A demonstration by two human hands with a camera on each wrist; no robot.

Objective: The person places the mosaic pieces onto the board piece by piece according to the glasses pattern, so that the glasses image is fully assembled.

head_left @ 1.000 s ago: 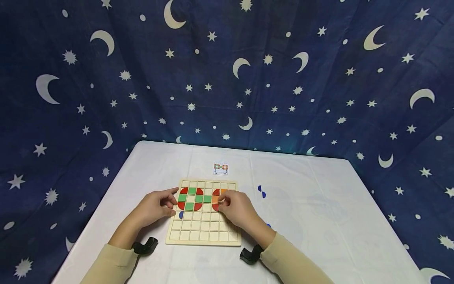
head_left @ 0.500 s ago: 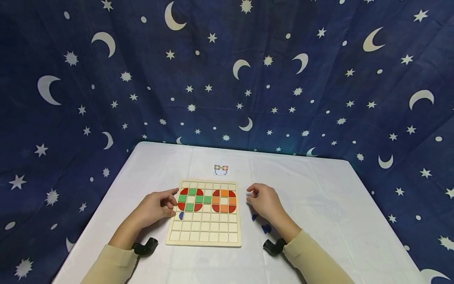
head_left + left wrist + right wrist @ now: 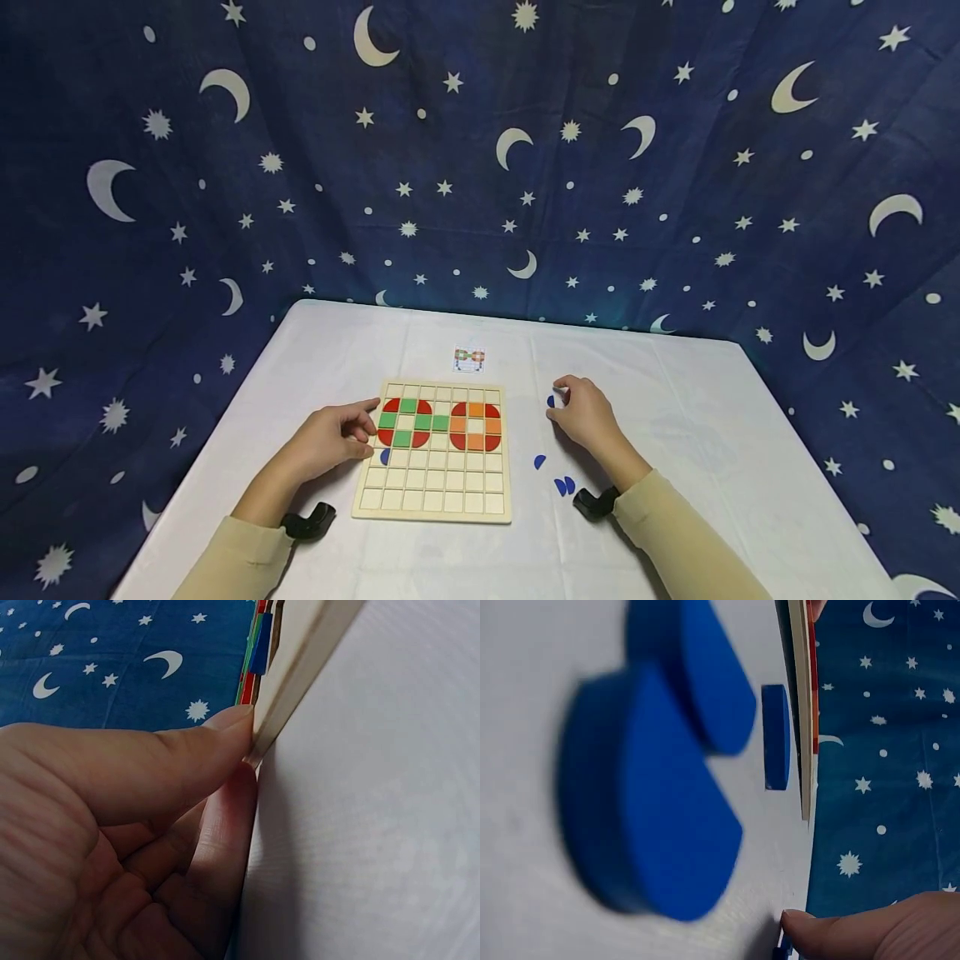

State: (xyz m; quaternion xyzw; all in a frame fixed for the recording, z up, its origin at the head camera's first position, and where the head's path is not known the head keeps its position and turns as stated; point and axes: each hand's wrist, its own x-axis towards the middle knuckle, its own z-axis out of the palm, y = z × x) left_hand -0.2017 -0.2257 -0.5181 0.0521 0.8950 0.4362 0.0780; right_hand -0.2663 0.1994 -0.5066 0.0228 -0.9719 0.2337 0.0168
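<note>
A wooden grid board (image 3: 432, 479) lies on the table, bearing a ring of red and green tiles (image 3: 423, 422) joined to a ring of red and orange tiles (image 3: 476, 442). One blue half-round tile (image 3: 385, 457) sits below the left ring. My left hand (image 3: 330, 437) touches the board's left edge with thumb and fingers. Right of the board, my right hand (image 3: 588, 412) reaches around a blue half-round tile (image 3: 551, 401), thumb and index finger apart. In the right wrist view the thumb (image 3: 832, 935) meets that blue tile, mostly cut off by the frame.
Nearer me on the right lie more blue half-round tiles (image 3: 540, 462), two of them (image 3: 565, 485) side by side. A small pattern card (image 3: 469, 359) lies beyond the board. A star-patterned cloth (image 3: 480, 167) hangs behind the white table (image 3: 660, 392).
My right hand has moved off the board's right ring, out to the right and then forward to the blue tiles. More red and orange tiles of that ring now show. My left hand stays put.
</note>
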